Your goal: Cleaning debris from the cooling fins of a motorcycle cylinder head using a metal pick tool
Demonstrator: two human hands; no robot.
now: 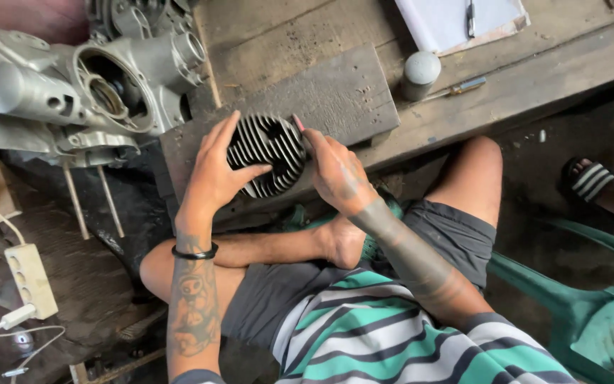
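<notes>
A dark finned metal engine cylinder (268,151) lies on a worn wooden block (335,92) at the bench's front edge. My left hand (216,171) grips its left side, thumb across the fins. My right hand (335,171) presses against its right side and holds a thin tool with a pinkish tip (297,122) at the top of the fins. My legs are folded under the bench below.
A silver engine casing (79,85) with two long studs sits at the left. A grey knob (419,72), a screwdriver (460,88) and a clipboard with a pen (463,21) lie on the bench. A power strip (31,280) is lower left; a green plastic chair (584,313) and another person's sandalled foot (595,183) are right.
</notes>
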